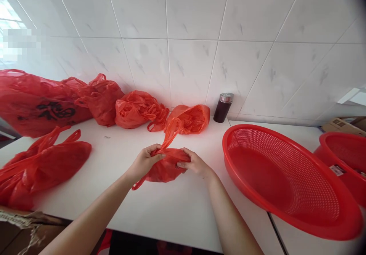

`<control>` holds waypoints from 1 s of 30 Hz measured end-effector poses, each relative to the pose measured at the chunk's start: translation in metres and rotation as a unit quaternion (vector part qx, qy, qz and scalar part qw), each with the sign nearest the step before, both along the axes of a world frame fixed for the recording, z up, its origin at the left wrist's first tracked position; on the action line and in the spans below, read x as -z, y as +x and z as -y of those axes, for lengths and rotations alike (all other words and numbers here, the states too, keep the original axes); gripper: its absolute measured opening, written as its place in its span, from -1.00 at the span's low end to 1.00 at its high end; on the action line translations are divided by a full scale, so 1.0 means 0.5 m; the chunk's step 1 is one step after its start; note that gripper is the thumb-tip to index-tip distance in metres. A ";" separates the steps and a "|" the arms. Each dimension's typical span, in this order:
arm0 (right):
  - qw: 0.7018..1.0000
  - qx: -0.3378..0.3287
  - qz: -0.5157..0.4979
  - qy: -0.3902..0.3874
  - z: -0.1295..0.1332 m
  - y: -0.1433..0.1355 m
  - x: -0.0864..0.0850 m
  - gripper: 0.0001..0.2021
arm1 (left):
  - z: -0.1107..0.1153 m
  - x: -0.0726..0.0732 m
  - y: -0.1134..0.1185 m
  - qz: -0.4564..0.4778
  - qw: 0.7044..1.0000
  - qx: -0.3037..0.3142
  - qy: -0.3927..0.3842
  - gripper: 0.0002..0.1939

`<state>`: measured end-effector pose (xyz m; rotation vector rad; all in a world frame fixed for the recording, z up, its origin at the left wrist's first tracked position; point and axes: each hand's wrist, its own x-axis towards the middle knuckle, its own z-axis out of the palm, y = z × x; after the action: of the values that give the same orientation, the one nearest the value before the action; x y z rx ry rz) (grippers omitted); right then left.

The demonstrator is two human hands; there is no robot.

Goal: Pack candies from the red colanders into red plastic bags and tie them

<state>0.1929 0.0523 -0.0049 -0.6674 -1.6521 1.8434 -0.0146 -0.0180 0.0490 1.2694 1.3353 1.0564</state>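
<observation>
Both hands grip one red plastic bag (164, 167) just above the worktop (177, 209) — left hand (144, 162) pinching its mouth, right hand (194, 164) clenched on the other edge. Pulled apart too hard, the thin film could tear — or spill onto the worktop between them.

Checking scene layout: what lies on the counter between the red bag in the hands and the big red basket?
Nothing: in the head view, only bare white counter separates the held bag from the basket.

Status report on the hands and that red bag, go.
Left hand and right hand both gripping red bag over white counter. Red basket to the right, apart.
</observation>
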 end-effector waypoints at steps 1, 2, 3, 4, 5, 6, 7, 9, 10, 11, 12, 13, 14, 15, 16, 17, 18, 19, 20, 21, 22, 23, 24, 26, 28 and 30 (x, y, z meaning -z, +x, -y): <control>1.000 -0.008 0.003 -0.005 -0.002 0.003 0.001 -0.65 | 0.002 -0.002 0.001 0.033 0.999 0.002 -0.013 -0.75; 1.000 -0.014 0.005 -0.009 -0.003 0.006 0.002 -0.64 | 0.004 -0.005 0.002 0.059 0.998 0.003 -0.026 -0.75; 1.000 -0.018 0.007 -0.013 -0.003 0.008 0.002 -0.63 | 0.006 -0.009 0.002 0.077 0.996 0.005 -0.038 -0.73; 1.000 -0.022 0.009 -0.015 -0.003 0.008 0.003 -0.63 | 0.009 -0.014 0.001 0.086 0.995 0.012 -0.049 -0.72; 0.999 -0.027 0.008 -0.017 -0.003 0.007 0.005 -0.62 | 0.011 -0.020 -0.003 0.086 0.994 0.020 -0.058 -0.71; 0.999 -0.035 0.004 -0.019 -0.003 0.005 0.007 -0.62 | 0.015 -0.027 -0.008 0.076 0.995 0.028 -0.064 -0.71; 0.999 -0.042 -0.001 -0.020 -0.002 0.001 0.012 -0.61 | 0.018 -0.034 -0.017 0.053 0.996 0.032 -0.064 -0.71; 0.998 -0.054 -0.002 -0.024 -0.002 -0.012 0.026 -0.61 | 0.028 -0.048 -0.044 -0.024 0.999 0.019 -0.042 -0.71; 0.998 -0.050 0.011 -0.026 -0.003 -0.019 0.036 -0.61 | 0.034 -0.053 -0.063 -0.062 0.998 -0.003 -0.026 -0.71; 0.998 -0.040 0.030 -0.027 -0.003 -0.026 0.046 -0.63 | 0.040 -0.057 -0.084 -0.095 0.995 -0.033 -0.013 -0.70; 0.998 -0.026 0.051 -0.027 -0.003 -0.032 0.055 -0.64 | 0.048 -0.060 -0.109 -0.119 0.991 -0.065 -0.006 -0.68; 0.997 -0.011 0.070 -0.026 -0.003 -0.038 0.064 -0.66 | 0.055 -0.061 -0.137 -0.136 0.986 -0.098 -0.006 -0.65; 0.996 0.003 0.085 -0.022 -0.002 -0.043 0.072 -0.68 | 0.063 -0.060 -0.167 -0.150 0.980 -0.127 -0.013 -0.61; 0.995 0.015 0.095 -0.015 -0.002 -0.047 0.077 -0.70 | 0.070 -0.059 -0.198 -0.168 0.973 -0.155 -0.023 -0.56; 0.995 0.022 0.102 -0.008 -0.001 -0.050 0.081 -0.71 | 0.078 -0.056 -0.231 -0.190 0.965 -0.180 -0.032 -0.51; 0.994 0.028 0.107 -0.001 0.000 -0.052 0.083 -0.72 | 0.084 -0.052 -0.264 -0.213 0.955 -0.204 -0.040 -0.48; 0.993 0.033 0.113 0.005 0.002 -0.054 0.084 -0.73 | 0.090 -0.049 -0.298 -0.238 0.943 -0.227 -0.047 -0.44; 0.992 0.037 0.118 0.009 0.003 -0.055 0.084 -0.74 | 0.096 -0.046 -0.330 -0.266 0.929 -0.250 -0.054 -0.41; 0.992 0.039 0.121 0.010 0.003 -0.055 0.084 -0.74 | 0.101 -0.043 -0.361 -0.297 0.914 -0.270 -0.061 -0.39; 0.992 0.039 0.122 0.011 0.004 -0.056 0.083 -0.74 | 0.106 -0.041 -0.390 -0.332 0.896 -0.288 -0.067 -0.37; 0.992 0.039 0.123 0.012 0.004 -0.055 0.083 -0.74 | 0.111 -0.039 -0.416 -0.369 0.876 -0.303 -0.073 -0.35; 0.991 0.039 0.124 0.013 0.005 -0.055 0.082 -0.74 | 0.116 -0.037 -0.439 -0.406 0.855 -0.315 -0.078 -0.35; 0.991 0.039 0.125 0.015 0.005 -0.054 0.082 -0.74 | 0.122 -0.036 -0.457 -0.441 0.834 -0.322 -0.081 -0.34; 0.991 0.038 0.125 0.018 0.005 -0.052 0.083 -0.74 | 0.136 -0.033 -0.482 -0.505 0.793 -0.330 -0.080 -0.34; 0.991 0.036 0.125 0.022 0.006 -0.050 0.084 -0.74 | 0.150 -0.028 -0.487 -0.557 0.758 -0.331 -0.074 -0.33; 0.991 0.034 0.127 0.026 0.007 -0.049 0.084 -0.74 | 0.163 -0.020 -0.478 -0.599 0.728 -0.326 -0.069 -0.30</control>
<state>0.1683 0.0490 -0.0469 -0.9565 -1.8051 1.7173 -0.2535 -0.0996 0.0592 1.4152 2.9541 0.4123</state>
